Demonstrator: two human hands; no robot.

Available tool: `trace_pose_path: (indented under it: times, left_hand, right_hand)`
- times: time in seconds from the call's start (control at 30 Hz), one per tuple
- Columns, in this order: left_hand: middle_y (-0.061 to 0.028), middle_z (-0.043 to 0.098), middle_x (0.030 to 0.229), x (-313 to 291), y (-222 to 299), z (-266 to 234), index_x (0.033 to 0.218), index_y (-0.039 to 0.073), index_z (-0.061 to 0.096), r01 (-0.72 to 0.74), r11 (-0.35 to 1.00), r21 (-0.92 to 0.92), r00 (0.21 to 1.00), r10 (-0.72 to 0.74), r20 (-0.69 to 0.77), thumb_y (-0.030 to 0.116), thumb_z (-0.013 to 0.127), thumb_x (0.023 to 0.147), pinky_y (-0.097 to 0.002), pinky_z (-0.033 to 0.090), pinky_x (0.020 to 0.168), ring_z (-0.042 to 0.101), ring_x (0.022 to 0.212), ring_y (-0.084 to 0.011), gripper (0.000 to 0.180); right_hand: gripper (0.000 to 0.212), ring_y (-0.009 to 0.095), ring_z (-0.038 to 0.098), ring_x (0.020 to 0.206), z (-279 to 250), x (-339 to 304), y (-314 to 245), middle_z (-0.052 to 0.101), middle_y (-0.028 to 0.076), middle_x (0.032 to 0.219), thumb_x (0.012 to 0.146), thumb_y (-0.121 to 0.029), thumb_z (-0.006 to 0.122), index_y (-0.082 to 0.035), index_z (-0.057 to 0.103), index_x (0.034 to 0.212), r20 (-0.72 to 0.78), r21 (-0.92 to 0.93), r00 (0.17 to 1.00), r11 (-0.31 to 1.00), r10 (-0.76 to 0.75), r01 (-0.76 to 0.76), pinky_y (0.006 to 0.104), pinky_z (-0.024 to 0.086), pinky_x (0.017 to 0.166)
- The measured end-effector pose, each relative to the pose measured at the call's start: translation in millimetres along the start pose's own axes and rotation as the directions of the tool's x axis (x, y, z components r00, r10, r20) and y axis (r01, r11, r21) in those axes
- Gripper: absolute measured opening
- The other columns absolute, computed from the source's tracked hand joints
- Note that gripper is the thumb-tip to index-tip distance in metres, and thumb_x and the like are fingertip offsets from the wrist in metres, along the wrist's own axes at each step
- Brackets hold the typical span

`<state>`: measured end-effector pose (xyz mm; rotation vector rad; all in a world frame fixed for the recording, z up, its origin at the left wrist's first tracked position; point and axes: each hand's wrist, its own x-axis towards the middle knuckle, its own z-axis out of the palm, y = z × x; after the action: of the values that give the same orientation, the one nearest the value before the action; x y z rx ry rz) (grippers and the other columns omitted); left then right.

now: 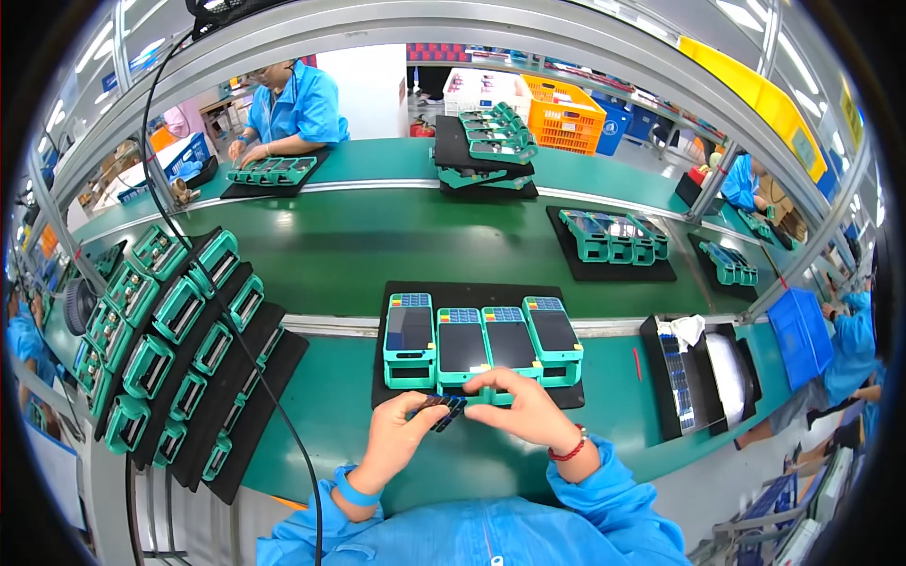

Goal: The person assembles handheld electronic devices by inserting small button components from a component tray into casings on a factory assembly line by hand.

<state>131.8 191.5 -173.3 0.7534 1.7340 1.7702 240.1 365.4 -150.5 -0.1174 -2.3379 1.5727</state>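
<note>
My left hand [401,432] is closed, its thumb and fingers pinching a dark strip of small pieces [447,413]. Close by on the right is my right hand [522,411], index finger and thumb curved with a gap between them, near the strip's end. I see nothing held in that gap. Just beyond both hands, a black foam mat [462,290] carries several green handheld card terminals [511,344] in a row, screens up with coloured keys at the far end. My fingers partly cover the near edge of the middle terminals.
Tilted black trays of green terminal housings [179,309] stand at left. At right sit a black box [668,377] with similar strips, a red pen-like stick [637,364] and a blue bin [798,337]. Another mat of terminals [613,238] lies on the belt. A co-worker [300,108] works opposite.
</note>
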Motion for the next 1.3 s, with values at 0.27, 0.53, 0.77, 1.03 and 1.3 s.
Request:
trace_pose_path:
  times: [0.27,0.53,0.77,1.03,1.3]
  left_hand:
    - [-0.0071,0.057,0.062,7,-6,-12,0.075,-0.001,0.061,-0.056,0.944,0.324,0.978,0.117,-0.171,0.016,0.060,0.088,-0.0320,0.039,0.051,0.052,0.056,-0.0163,0.021]
    - [-0.0046,0.060,0.116,1,-5,6,0.071,0.008,0.062,-0.533,0.272,0.801,0.805,0.455,0.381,0.023,0.070,0.076,-0.0487,0.036,0.093,0.047,0.115,-0.0315,0.017]
    - [-0.0004,0.047,0.136,12,-6,2,0.066,0.007,0.063,-0.519,0.188,0.834,0.841,0.286,0.459,0.025,0.072,0.074,-0.0598,0.022,0.105,0.038,0.125,-0.0368,0.021]
    - [-0.0042,0.064,0.098,18,-8,3,0.077,0.008,0.064,-0.455,0.501,0.736,0.871,0.423,0.251,0.019,0.065,0.079,-0.0442,0.037,0.090,0.053,0.102,-0.0275,0.012]
    - [-0.0112,0.057,0.069,12,4,16,0.079,0.002,0.063,-0.318,0.788,0.527,0.946,0.301,0.120,0.018,0.060,0.087,-0.0375,0.039,0.067,0.053,0.070,-0.0272,0.018]
  right_hand:
    - [0.014,0.034,0.049,0.117,-1,-6,0,0.059,0.007,0.108,0.072,-0.006,0.072,-0.009,0.061,0.080,-0.319,-0.571,0.809,0.781,-0.493,0.251,0.0428,0.038,0.094]
    - [0.011,0.036,0.045,0.121,30,4,62,0.059,0.006,0.111,0.075,-0.012,0.072,-0.011,0.066,0.085,-0.431,-0.588,0.818,0.806,-0.381,0.065,0.0506,0.031,0.102]
    - [0.029,0.038,0.037,0.128,4,6,51,0.050,0.013,0.127,0.078,-0.027,0.071,-0.011,0.064,0.102,-0.366,-0.716,0.870,0.697,-0.330,-0.037,0.0539,0.028,0.103]
    - [0.028,0.046,0.028,0.133,-28,39,54,0.048,0.016,0.130,0.074,-0.029,0.073,-0.011,0.058,0.090,-0.046,-0.614,0.996,0.784,0.080,-0.091,0.0541,0.026,0.105]
    - [0.012,0.037,0.025,0.138,-24,-4,11,0.048,0.012,0.135,0.079,-0.011,0.070,-0.009,0.061,0.087,-0.012,-0.122,1.000,0.992,-0.025,0.023,0.0473,0.028,0.107]
